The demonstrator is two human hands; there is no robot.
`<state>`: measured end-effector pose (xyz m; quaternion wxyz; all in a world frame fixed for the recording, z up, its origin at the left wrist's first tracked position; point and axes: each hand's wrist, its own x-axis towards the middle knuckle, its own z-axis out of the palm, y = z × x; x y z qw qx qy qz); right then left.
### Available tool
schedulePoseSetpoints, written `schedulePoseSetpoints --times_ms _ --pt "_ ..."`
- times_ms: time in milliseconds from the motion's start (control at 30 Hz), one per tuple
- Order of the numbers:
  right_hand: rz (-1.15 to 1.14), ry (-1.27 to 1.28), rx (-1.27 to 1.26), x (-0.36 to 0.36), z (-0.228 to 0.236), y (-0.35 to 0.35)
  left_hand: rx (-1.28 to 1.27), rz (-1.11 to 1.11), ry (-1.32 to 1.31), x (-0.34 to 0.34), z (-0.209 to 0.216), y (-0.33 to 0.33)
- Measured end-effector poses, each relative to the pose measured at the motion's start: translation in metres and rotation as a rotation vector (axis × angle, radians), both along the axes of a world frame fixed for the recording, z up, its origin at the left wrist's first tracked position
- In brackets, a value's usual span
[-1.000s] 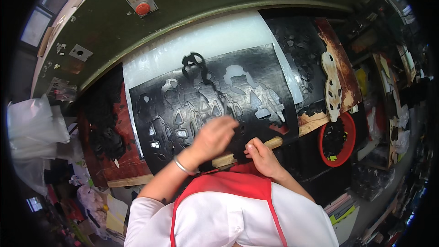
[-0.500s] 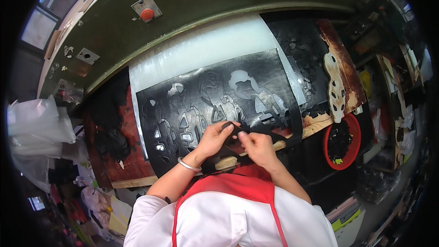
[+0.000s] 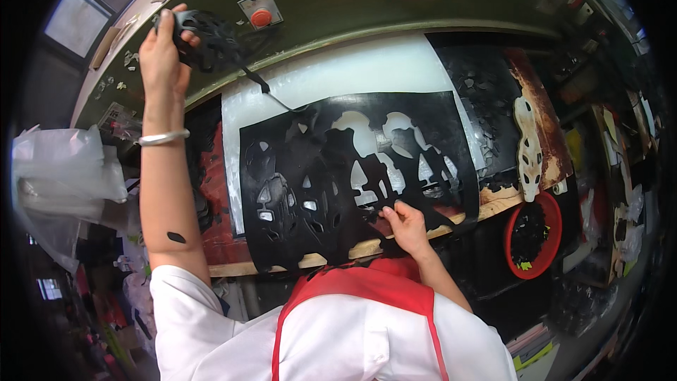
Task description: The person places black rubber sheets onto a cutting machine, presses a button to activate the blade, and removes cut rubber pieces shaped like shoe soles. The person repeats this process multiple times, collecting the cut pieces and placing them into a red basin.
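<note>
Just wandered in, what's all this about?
A person's left hand holds up a dangling black cut-out piece, well above the work surface. The right hand is at the near edge of a black sheet full of shaped openings, which lies partly over a white board. Off to the right, a red bowl holds dark scraps.

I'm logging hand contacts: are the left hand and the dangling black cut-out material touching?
Touching. The head view shows it: the left hand has its thumb and fingers around one end of the black cut-out material.
</note>
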<state>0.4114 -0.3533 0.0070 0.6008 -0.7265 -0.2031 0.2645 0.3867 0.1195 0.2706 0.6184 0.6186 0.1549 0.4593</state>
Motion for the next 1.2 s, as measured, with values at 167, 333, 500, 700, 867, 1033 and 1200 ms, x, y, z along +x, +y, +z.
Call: schedulePoseSetpoints --times_ms 167,333,500,700,867,1033,1200 --pt "0.003 -0.027 -0.033 0.005 0.0 0.0 0.014 0.377 -0.111 -0.01 0.048 -0.001" --pt "0.273 0.395 -0.064 0.011 0.026 -0.004 0.28 0.183 0.056 -0.049 0.084 0.009" --pt "0.759 0.54 0.061 0.027 0.036 0.024 0.7 -0.001 0.397 -0.063 -0.025 -0.11" --pt "0.765 0.81 0.297 0.025 0.009 0.031 1.002 -0.677 0.444 -0.126 -0.176 -0.249" --pt "0.733 0.76 0.227 0.015 0.023 0.031 0.714 -0.49 0.423 -0.133 -0.203 -0.249" --pt "0.6 -0.317 -0.437 0.0 0.093 0.018 -0.583 -0.216 0.265 -0.117 -0.183 -0.2" --pt "0.506 -0.129 -0.047 -0.014 0.12 0.038 -0.756 -0.427 0.216 -0.118 -0.186 -0.194"
